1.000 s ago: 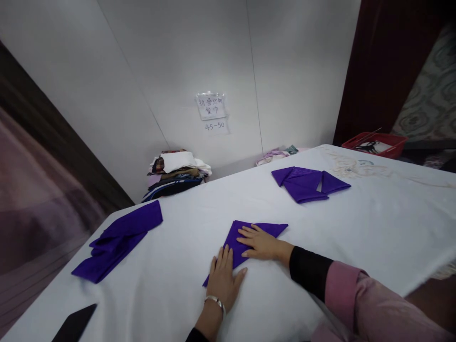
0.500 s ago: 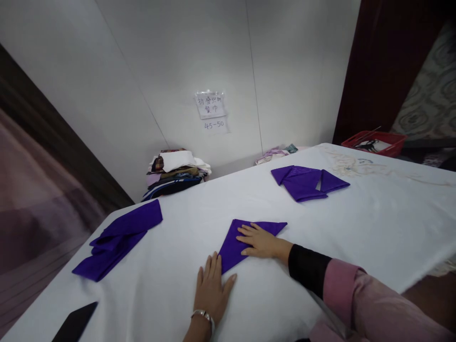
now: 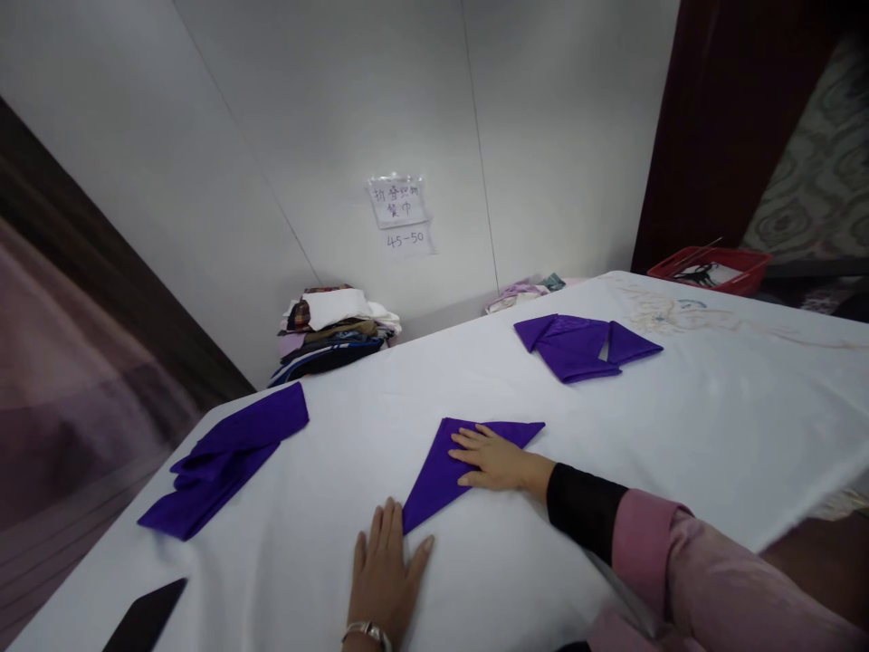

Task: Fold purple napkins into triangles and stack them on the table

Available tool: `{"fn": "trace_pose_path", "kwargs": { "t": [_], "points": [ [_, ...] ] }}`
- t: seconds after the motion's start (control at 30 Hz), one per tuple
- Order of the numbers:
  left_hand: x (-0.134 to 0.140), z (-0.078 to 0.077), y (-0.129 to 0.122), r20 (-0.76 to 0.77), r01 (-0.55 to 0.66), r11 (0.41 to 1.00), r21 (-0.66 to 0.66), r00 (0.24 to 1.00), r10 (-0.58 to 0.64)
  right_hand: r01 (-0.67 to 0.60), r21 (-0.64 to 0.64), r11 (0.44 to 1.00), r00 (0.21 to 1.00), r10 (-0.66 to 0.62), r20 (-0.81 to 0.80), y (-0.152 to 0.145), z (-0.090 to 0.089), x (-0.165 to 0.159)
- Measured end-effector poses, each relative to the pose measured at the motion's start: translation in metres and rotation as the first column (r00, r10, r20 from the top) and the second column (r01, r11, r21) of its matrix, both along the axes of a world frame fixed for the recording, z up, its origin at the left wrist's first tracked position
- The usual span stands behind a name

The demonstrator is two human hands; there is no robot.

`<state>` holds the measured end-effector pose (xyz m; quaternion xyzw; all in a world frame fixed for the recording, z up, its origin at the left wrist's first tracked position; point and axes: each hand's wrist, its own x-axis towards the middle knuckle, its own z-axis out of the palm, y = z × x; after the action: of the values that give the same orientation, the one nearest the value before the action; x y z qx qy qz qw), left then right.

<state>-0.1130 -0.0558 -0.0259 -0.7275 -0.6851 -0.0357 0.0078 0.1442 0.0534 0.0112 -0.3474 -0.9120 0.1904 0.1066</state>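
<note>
A purple cloth napkin [image 3: 434, 475] lies folded into a flat triangle on the white-covered table [image 3: 326, 507]. My right hand [image 3: 494, 460] rests palm down on its right part, fingers spread. Beside the triangle's lower left tip is my left hand [image 3: 386, 566], flat and open, its fingertips at or just by the cloth's edge. A bracelet [image 3: 367, 631] circles the left wrist. My right palm and fingers cover part of the napkin.
Loosely folded purple cloth [image 3: 227, 453] lies at the left, another folded purple napkin [image 3: 577, 349] at the back right. A dark flat object [image 3: 146, 618] is at the front left. Stacked clothes [image 3: 332, 330] and a red basket [image 3: 737, 272] stand beyond the table.
My left hand has slid toward me and to the left along the napkin's lower edge, uncovering its lower left tip. My right hand stays in place on the cloth.
</note>
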Motion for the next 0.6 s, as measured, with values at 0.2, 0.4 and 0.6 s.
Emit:
{"fn": "trace_pose_path", "kwargs": {
  "t": [0.2,0.4,0.6],
  "points": [
    [-0.004,0.001,-0.005,-0.006,-0.034,0.999,-0.006,0.999,0.034,-0.002,-0.009,1.000,1.000,0.002,-0.003,0.000,0.001,0.001],
    [-0.013,-0.007,-0.002,0.043,-0.128,0.990,0.059,0.991,0.126,0.003,-0.001,1.000,1.000,-0.003,-0.003,0.000,0.000,0.000],
    [0.010,0.011,0.005,0.048,-0.041,0.961,0.274,0.998,0.029,-0.002,0.000,1.000,1.000,0.002,-0.012,0.000,0.000,0.000]
  ]
}}
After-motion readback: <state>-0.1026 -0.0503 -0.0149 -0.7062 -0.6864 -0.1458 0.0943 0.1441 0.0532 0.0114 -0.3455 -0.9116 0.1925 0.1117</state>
